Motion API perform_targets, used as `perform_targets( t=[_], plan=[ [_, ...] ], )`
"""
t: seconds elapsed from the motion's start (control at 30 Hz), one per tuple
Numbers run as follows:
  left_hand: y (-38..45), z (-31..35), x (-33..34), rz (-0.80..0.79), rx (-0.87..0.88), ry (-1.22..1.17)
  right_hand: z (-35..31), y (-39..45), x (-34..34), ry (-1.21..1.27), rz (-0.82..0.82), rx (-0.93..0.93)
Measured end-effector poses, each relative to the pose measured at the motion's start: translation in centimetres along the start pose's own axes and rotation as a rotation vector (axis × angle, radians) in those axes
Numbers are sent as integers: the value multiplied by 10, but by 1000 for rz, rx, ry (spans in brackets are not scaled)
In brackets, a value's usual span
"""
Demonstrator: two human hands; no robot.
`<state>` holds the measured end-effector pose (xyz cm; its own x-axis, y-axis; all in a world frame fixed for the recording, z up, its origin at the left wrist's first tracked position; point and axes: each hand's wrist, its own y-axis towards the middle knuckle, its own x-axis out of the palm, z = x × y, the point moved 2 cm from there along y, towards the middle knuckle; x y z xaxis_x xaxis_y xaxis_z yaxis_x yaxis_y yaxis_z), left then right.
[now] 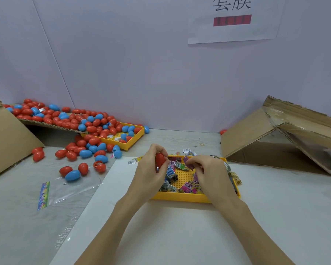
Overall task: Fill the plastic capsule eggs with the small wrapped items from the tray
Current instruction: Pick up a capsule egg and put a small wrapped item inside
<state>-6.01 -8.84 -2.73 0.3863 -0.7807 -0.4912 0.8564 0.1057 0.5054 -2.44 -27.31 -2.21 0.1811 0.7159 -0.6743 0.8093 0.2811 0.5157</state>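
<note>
Over one yellow tray (180,198), left hand (151,169) gripping one red egg (160,159), right hand (208,173) pinching one wrapped item (186,161).

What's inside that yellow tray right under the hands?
The near tray holds small wrapped packets, pink, green and striped, over a bare dotted floor. The left hand grips a red egg above it; the right hand covers the tray's right part.

Near tray (182,198): centre of bench (275,207), on a board (161,226); wrapped items (187,187) inside. Both hands above it, left hand (151,169) holding an egg (160,159), right hand (208,173) beside it. Far tray (136,138): behind, to the left, among loose eggs (80,129). Cardboard box (275,134): right. Plastic bag (65,190): left of board.
</note>
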Motion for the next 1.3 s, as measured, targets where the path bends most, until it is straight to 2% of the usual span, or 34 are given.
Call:
perform_targets(
  t=[0.23, 0.4, 0.6, 0.77, 0.97, 1.13, 1.3],
  plan=[
    [-1, 3, 0, -22, 8, 11, 0, 4, -3, -78, -21, 101],
    [-1, 5, 1, -46, 21, 25, -2, 3, -5, -68, -7, 108],
    [-6, 14, 8, -134, 159, 77, -6, -2, -5, 286, 55, 199],
    [-6, 17, 9, -120, 200, 142, -8, -3, -2, 687, -59, 382],
    [-8, 24, 9, -98, 268, 73, -3, -3, -3, 999, -184, 607],
    [-10, 26, 11, -25, 319, 149, -3, -3, -2, 1076, -143, 722],
    [-10, 32, 11, 45, 347, 80, -5, -6, -1, 1115, -196, 734]
  ],
)
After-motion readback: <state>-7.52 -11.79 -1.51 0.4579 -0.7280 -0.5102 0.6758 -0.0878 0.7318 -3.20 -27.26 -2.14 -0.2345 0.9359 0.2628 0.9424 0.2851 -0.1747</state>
